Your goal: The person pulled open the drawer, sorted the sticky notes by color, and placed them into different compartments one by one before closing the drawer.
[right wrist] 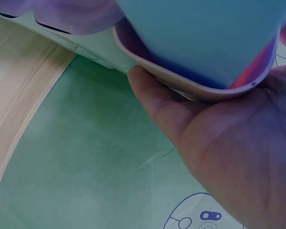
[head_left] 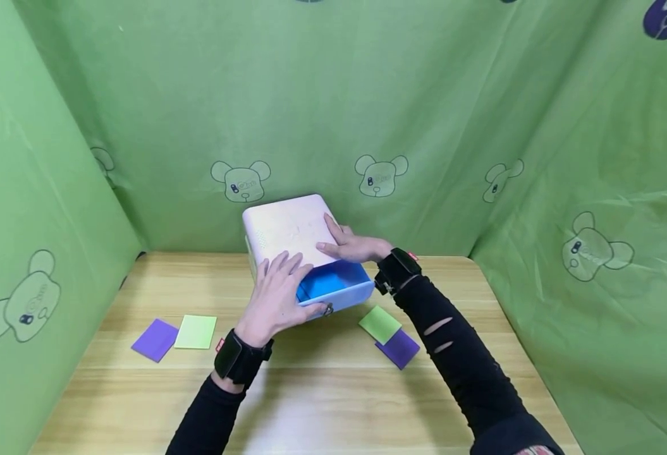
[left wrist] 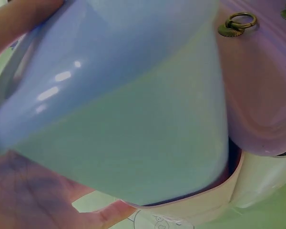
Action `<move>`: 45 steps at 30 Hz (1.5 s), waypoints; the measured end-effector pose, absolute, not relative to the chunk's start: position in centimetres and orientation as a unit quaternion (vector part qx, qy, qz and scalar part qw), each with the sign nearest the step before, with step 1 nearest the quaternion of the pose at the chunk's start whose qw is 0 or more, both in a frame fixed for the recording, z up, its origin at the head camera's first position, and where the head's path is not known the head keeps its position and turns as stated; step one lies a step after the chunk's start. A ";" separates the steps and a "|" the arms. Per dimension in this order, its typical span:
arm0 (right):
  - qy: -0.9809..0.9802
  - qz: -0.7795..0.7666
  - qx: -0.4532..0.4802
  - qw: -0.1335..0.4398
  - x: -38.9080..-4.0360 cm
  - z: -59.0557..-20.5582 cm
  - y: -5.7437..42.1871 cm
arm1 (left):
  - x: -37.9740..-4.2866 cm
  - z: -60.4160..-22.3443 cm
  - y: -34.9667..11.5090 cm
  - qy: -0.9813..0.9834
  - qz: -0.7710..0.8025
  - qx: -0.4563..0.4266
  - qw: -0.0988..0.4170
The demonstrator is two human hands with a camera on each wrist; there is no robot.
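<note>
A small cabinet with a pale pink top [head_left: 287,224] stands at the back of the table, turned slightly. Its light blue drawer [head_left: 341,297] is partly pulled out, also filling much of the left wrist view. My left hand [head_left: 276,297] spans the drawer's left corner: spread fingertips touch the top's front edge, and the thumb lies along the drawer front by a ring pull [head_left: 328,309]. Over the top's right front corner rests my right hand [head_left: 358,245], thumb and forefinger stretched across it; its other fingers are partly hidden. Pink drawers [left wrist: 262,86] with ring pulls show below the blue one.
On the wooden table [head_left: 322,392], a purple square [head_left: 155,340] and a light green square [head_left: 195,332] lie at left. At right, another green square [head_left: 380,325] overlaps a purple one [head_left: 399,349]. A green cloth [head_left: 310,95] with bear drawings surrounds the table's back and sides.
</note>
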State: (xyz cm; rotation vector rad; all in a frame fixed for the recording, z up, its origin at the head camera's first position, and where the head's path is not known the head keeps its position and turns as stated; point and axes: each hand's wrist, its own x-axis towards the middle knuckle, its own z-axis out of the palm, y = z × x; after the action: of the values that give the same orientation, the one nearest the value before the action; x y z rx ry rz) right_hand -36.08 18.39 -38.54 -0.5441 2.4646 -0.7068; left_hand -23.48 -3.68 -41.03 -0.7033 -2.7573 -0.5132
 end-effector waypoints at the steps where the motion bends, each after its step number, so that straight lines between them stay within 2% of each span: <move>1: 0.909 -0.261 -0.200 0.257 -36.1 -38.5 18.4 | -23.5 -41.0 -3.7 -0.945 -0.178 -0.241 0.129; 9: 0.907 -0.266 -0.199 0.259 -36.2 -38.5 18.3 | -23.6 -41.4 -3.8 -0.936 -0.195 -0.245 0.164; 45: 0.907 -0.270 -0.203 0.251 -35.5 -38.6 18.6 | -23.7 -42.0 -3.4 -0.930 -0.201 -0.247 0.184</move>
State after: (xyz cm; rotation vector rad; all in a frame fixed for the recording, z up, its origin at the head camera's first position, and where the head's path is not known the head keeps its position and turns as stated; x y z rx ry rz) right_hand -35.50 18.60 -38.64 -0.5513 2.4693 -0.7339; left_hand -23.69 -3.38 -41.97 -0.6961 -2.6227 -0.5659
